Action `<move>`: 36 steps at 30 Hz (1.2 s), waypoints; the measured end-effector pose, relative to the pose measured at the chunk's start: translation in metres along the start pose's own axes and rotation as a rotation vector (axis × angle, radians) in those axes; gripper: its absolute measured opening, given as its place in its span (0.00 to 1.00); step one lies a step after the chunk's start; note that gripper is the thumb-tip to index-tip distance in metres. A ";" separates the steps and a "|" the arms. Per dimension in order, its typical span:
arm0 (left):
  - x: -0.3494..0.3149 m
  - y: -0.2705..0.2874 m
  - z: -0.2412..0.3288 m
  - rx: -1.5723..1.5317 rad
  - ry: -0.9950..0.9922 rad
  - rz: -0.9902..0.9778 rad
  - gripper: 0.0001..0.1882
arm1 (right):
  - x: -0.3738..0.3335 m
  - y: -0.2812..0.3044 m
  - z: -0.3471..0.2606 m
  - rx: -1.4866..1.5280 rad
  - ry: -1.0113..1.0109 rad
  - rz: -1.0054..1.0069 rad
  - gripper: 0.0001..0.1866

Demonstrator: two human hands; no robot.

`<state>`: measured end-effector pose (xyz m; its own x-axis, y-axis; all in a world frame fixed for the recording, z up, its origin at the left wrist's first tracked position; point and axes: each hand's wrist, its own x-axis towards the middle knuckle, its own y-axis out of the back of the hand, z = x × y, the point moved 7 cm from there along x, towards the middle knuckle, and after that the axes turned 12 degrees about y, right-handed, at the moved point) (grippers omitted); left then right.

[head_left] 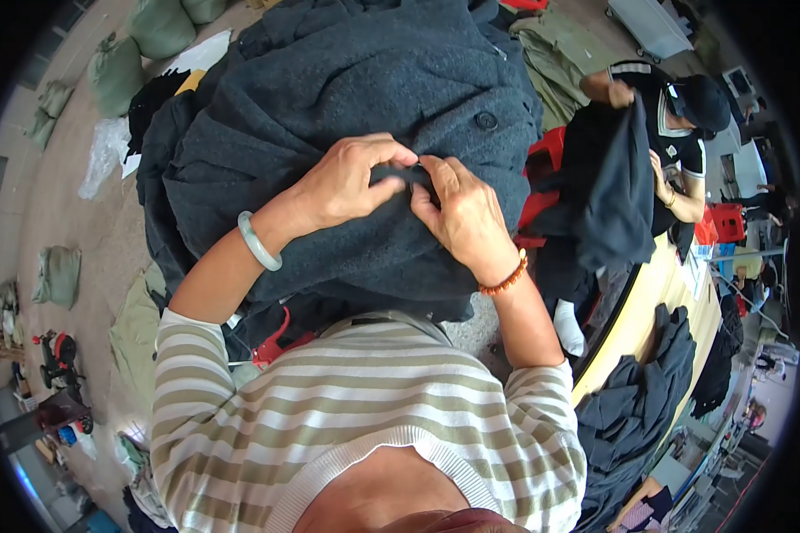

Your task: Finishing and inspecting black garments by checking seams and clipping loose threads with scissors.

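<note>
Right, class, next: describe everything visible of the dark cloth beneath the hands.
The dark cloth is charcoal grey, faintly flecked and woolly-looking, piled in loose, rumpled folds at upper centre. A round, dark button sits toward its upper right. The left hand and right hand come together over its middle, apparently touching it; their grip is unclear.

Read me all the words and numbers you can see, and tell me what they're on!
There are none I can read.
Black shirt on the other person: a small white mark, too small to make out.
Dark cloth on the big pile: no writing shows.
Button on that cloth: no letters I can see.
</note>
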<state>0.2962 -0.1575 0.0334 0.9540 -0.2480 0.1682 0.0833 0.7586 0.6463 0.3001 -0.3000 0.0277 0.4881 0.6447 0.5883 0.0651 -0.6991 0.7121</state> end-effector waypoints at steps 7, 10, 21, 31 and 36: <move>-0.001 -0.008 0.003 0.146 -0.057 0.080 0.06 | -0.003 0.004 0.003 0.074 0.035 -0.105 0.15; -0.001 -0.009 0.002 0.149 -0.017 0.063 0.06 | -0.005 0.003 0.003 0.026 0.064 -0.088 0.13; 0.000 -0.005 0.000 0.078 0.030 0.008 0.06 | -0.016 0.029 0.015 0.053 -0.021 -0.142 0.08; 0.066 -0.021 0.056 0.023 -0.005 0.098 0.09 | -0.047 0.076 0.044 -0.151 -0.152 -0.090 0.07; 0.094 -0.049 0.044 0.305 0.099 -0.045 0.10 | -0.039 0.078 0.034 -0.181 -0.126 -0.032 0.06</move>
<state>0.3690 -0.2441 0.0500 0.9760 -0.2058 0.0708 0.0500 0.5288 0.8473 0.3156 -0.3906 0.0470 0.5936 0.6140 0.5203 -0.0700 -0.6046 0.7934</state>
